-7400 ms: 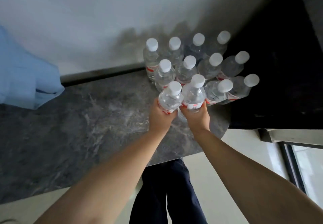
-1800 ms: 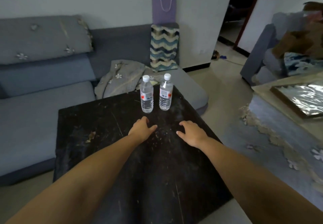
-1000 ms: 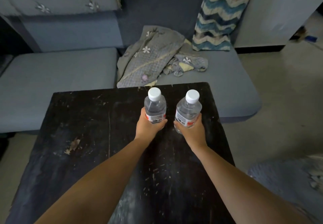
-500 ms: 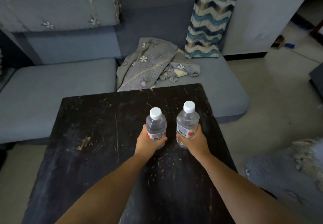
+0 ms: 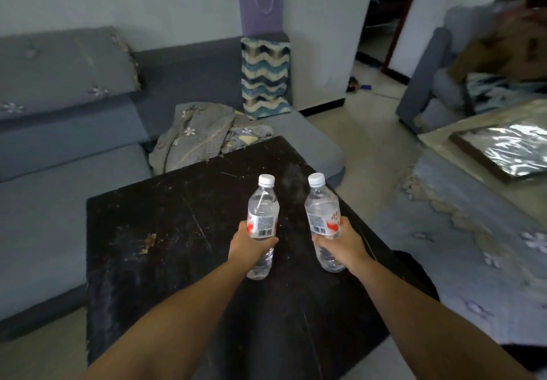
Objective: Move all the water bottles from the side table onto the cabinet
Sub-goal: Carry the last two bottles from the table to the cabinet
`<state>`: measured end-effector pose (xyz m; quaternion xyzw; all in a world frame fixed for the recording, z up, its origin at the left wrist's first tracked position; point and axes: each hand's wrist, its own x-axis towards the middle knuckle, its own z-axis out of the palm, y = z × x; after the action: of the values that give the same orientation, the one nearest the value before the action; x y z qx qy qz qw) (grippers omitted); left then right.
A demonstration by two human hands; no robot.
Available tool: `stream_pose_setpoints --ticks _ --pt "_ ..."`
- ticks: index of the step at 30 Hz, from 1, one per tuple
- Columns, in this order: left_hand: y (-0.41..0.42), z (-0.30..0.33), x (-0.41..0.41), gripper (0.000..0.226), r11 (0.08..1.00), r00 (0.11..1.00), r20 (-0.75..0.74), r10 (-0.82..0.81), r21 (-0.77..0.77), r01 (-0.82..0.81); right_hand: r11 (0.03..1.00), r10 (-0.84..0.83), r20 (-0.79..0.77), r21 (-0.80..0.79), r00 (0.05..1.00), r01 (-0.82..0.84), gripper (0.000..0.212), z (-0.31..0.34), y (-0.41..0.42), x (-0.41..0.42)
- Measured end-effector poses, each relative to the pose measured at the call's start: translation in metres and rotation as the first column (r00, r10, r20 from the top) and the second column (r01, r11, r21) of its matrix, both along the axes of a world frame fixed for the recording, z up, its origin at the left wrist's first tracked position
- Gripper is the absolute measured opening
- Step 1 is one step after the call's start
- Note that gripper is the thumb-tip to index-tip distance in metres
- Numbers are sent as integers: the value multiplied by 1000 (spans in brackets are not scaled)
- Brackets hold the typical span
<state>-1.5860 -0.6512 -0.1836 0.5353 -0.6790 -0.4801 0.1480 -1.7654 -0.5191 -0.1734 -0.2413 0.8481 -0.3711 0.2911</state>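
Note:
Two clear water bottles with white caps and red-and-white labels are held upright above the dark scratched side table. My left hand grips the left bottle around its lower half. My right hand grips the right bottle the same way. Both bottle bases hang clear of the tabletop. No other bottle stands on the table. The cabinet is out of view.
A grey-blue sofa wraps the table's far and left sides, with a crumpled floral cloth, a zigzag cushion and a purple paper bag. A patterned rug and a low table with a shiny tray lie right. A doorway opens at back right.
Both hands have lifted the two bottles off the side table and drawn them toward me. The view has tilted up and swung right, bringing the doorway and rug into sight.

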Motion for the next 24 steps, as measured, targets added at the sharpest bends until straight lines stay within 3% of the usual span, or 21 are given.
stream_pose_setpoints --ticks 5,10,17,20,24 --pt "41 22 -13 73 972 972 10 -234 -15 234 988 -153 1 12 988 153 68 22 64 18" --pt "102 32 -39 77 883 883 40 -468 -10 469 939 -343 10 -14 939 343 70 35 152 35" --pt "228 42 -55 72 638 638 33 -769 0 770 721 -688 27 -84 725 687 58 47 313 93" --pt "287 41 -40 67 518 519 -17 -855 33 855 630 -771 67 -67 633 774 65 44 374 133" --pt "354 35 -6 48 372 381 -113 -918 92 924 497 -858 95 -101 505 862 52 39 434 201"
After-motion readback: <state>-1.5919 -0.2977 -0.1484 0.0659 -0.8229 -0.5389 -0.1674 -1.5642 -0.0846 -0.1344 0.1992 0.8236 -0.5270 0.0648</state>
